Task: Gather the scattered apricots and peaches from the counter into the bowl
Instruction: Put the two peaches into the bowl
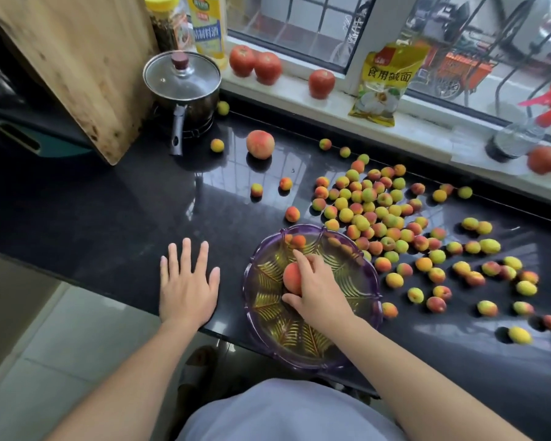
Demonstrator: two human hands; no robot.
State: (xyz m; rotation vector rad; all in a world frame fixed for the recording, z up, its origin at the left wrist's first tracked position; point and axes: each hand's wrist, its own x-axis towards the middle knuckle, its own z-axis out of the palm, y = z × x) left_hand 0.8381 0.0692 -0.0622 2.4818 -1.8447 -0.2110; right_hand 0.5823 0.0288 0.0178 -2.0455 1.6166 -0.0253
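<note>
Dozens of small apricots, yellow-green with orange-red blush, lie scattered over the black glossy surface, most of them crowded to the right of and beyond the bowl, with a few strays farther left. One larger peach, pink-orange and round, sits alone on the surface near the handle of a lidded saucepan. The bowl, translucent purple with a scalloped rim and a gold leaf pattern, stands at the near edge of the surface. Inside it, the right hand reaches down, its fingers curled closely around a second peach, thumb below and index finger arched over the top, so that the fruit is held within the bowl, near its middle. One apricot rests against the bowl's far inner wall, just beyond the fingertips. The left hand lies flat on the surface just left of the bowl, fingers spread wide and holding nothing. Red tomatoes and a yellow packet stand on the windowsill behind.
</note>
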